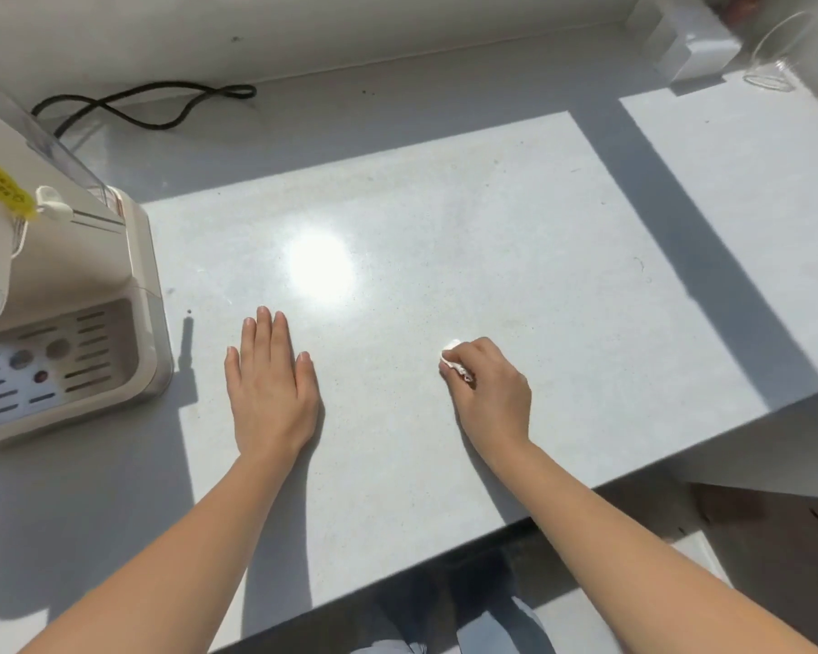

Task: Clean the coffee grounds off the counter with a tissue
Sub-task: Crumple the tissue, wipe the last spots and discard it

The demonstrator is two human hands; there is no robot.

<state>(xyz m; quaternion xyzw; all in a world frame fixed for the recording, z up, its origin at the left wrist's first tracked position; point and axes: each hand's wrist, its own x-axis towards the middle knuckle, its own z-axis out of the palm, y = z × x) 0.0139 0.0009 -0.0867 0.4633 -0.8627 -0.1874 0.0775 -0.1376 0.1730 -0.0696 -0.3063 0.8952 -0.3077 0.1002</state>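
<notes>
**Tissue down, mid-wipe**

Lower centre, the left hand (pixel 270 384) lies flat, fingers straight. The right hand (pixel 489 389) pinches a small crumpled white tissue (pixel 452 356) on the pale grey worktop (pixel 445 205). Press firmly, short strokes. A dark speck (pixel 189 312) waits leftward by the cream coffee machine (pixel 67 276).

A kitchen or coffee corner, going by the pale stone tabletop (pixel 445 205) against a white wall, the cream coffee machine (pixel 53 295) with slotted drip tray (pixel 43 370), and a glass jar (pixel 785 54).
</notes>
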